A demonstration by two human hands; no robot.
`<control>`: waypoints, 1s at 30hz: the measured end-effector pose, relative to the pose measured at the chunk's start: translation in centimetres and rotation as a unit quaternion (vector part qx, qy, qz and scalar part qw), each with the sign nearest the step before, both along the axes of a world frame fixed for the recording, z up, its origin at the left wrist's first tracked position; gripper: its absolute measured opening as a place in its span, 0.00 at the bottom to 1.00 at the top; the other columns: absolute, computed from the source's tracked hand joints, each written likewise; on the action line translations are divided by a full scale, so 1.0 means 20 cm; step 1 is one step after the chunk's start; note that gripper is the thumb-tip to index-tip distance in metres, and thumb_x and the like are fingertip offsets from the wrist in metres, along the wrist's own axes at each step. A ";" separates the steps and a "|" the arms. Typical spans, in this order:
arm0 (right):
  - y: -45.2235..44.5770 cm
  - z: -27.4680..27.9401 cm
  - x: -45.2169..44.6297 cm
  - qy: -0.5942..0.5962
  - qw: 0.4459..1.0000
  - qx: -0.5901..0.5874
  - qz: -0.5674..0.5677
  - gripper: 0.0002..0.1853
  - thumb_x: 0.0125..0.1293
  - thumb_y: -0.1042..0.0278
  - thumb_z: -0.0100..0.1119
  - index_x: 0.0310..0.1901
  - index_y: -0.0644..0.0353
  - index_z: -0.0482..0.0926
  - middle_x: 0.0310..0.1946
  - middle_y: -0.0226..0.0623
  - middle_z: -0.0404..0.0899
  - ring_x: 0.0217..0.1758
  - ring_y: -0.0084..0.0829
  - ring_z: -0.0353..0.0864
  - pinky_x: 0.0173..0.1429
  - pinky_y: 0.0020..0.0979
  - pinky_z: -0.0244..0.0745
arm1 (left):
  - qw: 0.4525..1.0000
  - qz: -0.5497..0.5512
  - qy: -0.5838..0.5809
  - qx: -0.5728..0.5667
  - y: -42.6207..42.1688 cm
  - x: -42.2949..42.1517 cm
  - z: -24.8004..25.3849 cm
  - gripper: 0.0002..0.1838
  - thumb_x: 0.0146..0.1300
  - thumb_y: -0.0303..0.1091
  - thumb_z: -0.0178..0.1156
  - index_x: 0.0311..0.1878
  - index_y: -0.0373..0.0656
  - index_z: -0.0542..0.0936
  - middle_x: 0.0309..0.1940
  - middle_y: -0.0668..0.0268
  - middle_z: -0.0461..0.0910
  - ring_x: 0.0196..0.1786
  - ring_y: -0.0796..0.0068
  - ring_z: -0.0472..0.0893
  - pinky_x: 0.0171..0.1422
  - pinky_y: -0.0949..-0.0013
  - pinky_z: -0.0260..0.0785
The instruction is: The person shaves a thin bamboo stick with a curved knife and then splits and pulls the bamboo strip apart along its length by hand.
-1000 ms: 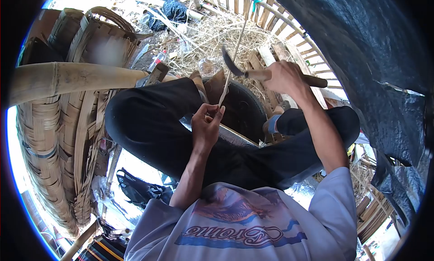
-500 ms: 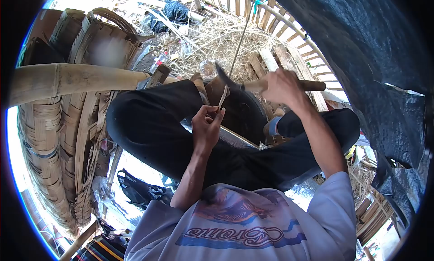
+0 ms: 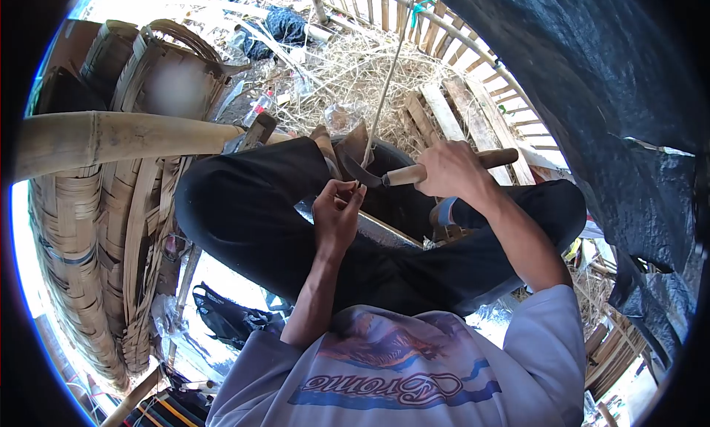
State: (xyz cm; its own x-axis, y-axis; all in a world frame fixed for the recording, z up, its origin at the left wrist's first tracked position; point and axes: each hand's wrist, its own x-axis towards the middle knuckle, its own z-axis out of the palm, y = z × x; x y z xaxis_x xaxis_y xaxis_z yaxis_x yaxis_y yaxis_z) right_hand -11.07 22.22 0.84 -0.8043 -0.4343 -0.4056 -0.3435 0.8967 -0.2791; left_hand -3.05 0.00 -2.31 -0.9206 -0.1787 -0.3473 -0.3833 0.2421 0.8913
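Note:
My right hand (image 3: 452, 172) is wrapped around the long wooden handle of a curved knife (image 3: 361, 171), with the handle's back end sticking out behind the fist. The dark hooked blade lies across a long thin bamboo strip (image 3: 384, 90), just above my left fingers. Thumb and fingers of my left hand (image 3: 338, 212) pinch the strip's near end. From there it slants up and away toward the slatted fence. The exact contact of edge and strip is hidden by the blade.
A black round tub or tyre (image 3: 399, 205) sits between my legs, with a brown wooden piece (image 3: 353, 144) beside it. A thick bamboo pole (image 3: 133, 135) and woven bamboo panels (image 3: 81, 242) stand left. Black plastic sheeting (image 3: 606, 79) hangs right; shavings (image 3: 370, 79) cover the ground ahead.
The knife has come down along the strip toward my left hand, with my right hand moving down and slightly left. My left hand keeps nearly the same place and its pinch.

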 end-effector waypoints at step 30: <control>0.27 0.03 -0.11 -0.031 0.986 -0.026 -0.163 0.17 0.51 0.73 0.56 0.46 0.62 0.74 0.37 0.51 0.81 0.45 0.50 0.81 0.49 0.48 0.74 | 0.999 -0.036 -0.008 0.001 0.04 -0.01 0.03 0.15 0.68 0.36 0.59 0.53 0.37 0.79 0.27 0.72 0.74 0.25 0.89 0.67 0.27 0.79 0.59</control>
